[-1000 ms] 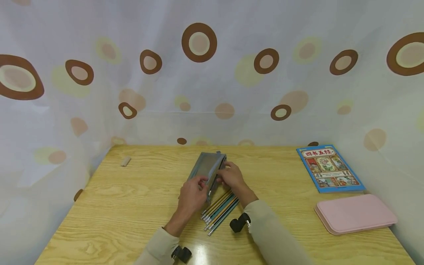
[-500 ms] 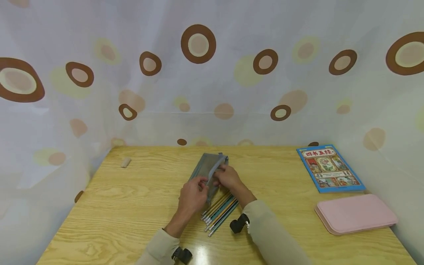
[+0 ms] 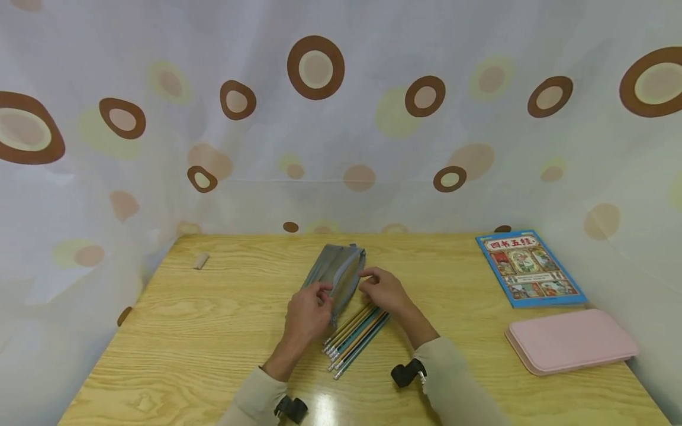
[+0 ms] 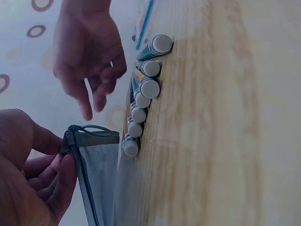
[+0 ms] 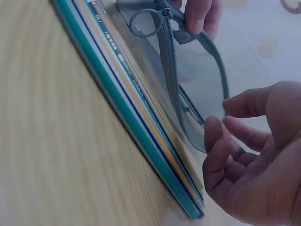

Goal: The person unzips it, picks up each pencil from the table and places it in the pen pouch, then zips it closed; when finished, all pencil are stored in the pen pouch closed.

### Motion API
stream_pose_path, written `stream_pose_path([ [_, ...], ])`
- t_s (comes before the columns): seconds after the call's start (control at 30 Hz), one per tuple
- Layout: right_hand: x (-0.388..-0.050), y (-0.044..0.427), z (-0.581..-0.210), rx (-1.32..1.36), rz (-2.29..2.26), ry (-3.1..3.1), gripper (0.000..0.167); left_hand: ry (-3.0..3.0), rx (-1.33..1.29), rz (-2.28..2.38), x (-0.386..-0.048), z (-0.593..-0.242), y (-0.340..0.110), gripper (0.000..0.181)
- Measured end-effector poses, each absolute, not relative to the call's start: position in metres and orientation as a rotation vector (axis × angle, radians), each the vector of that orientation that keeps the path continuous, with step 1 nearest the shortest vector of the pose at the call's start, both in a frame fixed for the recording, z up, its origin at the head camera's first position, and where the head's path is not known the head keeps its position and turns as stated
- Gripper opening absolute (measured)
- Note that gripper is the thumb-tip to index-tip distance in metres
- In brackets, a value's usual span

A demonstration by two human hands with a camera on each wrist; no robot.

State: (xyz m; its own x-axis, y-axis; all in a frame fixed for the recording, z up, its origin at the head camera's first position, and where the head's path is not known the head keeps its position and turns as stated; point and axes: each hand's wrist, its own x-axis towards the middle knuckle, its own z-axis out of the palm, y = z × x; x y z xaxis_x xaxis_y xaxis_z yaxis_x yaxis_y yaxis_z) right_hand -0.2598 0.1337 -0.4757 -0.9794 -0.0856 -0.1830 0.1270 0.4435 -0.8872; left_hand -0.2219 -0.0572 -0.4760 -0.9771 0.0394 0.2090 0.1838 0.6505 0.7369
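A grey mesh pencil case [image 3: 331, 260] lies in the middle of the table, unzipped, its mouth gaping to the right. My left hand [image 3: 308, 313] pinches the near end of its rim between thumb and fingers, also plain in the left wrist view. Just right of the mouth hovers my right hand [image 3: 385, 291], fingers loosely bent with nothing between them. In the right wrist view its fingertips overlap the case's rim; I cannot tell if they touch. Several pencils [image 3: 356, 337] with white eraser ends lie in a bundle beside the case, teal, yellow and dark.
At the far left lies a small beige block [image 3: 200, 261], perhaps an eraser. A blue-edged picture book [image 3: 530, 269] rests at the back right, with a pink case [image 3: 572, 342] in front of it. A patterned curtain [image 3: 341, 130] encloses the wooden table.
My right hand has drawn out of the pencil case's mouth and moved right. The mouth now stands wider. My left hand keeps its pinch, and the pencils have not moved.
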Motion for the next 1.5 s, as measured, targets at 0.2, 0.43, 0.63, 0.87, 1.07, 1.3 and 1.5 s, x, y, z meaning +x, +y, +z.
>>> stream_pose_path([
  [0.2,-0.236,0.147,-0.467,-0.081,-1.372,2.684,0.034,-2.681,-0.194,-1.231,-0.223,-0.475,-0.058,0.022],
  [0.43,-0.214,0.152,-0.470,-0.054,-1.207,2.832,0.028,-2.680,-0.210,-1.230,-0.223,-0.475,-0.058,0.022],
  [0.63,-0.198,0.153,-0.474,-0.025,-1.078,2.902,0.025,-2.681,-0.216,-1.224,-0.222,-0.476,-0.058,0.021],
  [0.87,-0.188,0.153,-0.478,0.016,-0.991,2.906,0.023,-2.691,-0.212,-1.204,-0.223,-0.478,-0.059,0.020],
  [1.07,-0.188,0.154,-0.481,0.030,-0.984,2.914,0.023,-2.691,-0.207,-1.184,-0.223,-0.478,-0.059,0.020],
  [1.3,-0.189,0.153,-0.485,0.025,-0.951,2.921,0.022,-2.697,-0.194,-1.191,-0.222,-0.478,-0.058,0.020],
  [1.5,-0.190,0.150,-0.485,0.052,-0.902,2.922,0.024,-2.702,-0.189,-1.199,-0.223,-0.478,-0.059,0.021],
])
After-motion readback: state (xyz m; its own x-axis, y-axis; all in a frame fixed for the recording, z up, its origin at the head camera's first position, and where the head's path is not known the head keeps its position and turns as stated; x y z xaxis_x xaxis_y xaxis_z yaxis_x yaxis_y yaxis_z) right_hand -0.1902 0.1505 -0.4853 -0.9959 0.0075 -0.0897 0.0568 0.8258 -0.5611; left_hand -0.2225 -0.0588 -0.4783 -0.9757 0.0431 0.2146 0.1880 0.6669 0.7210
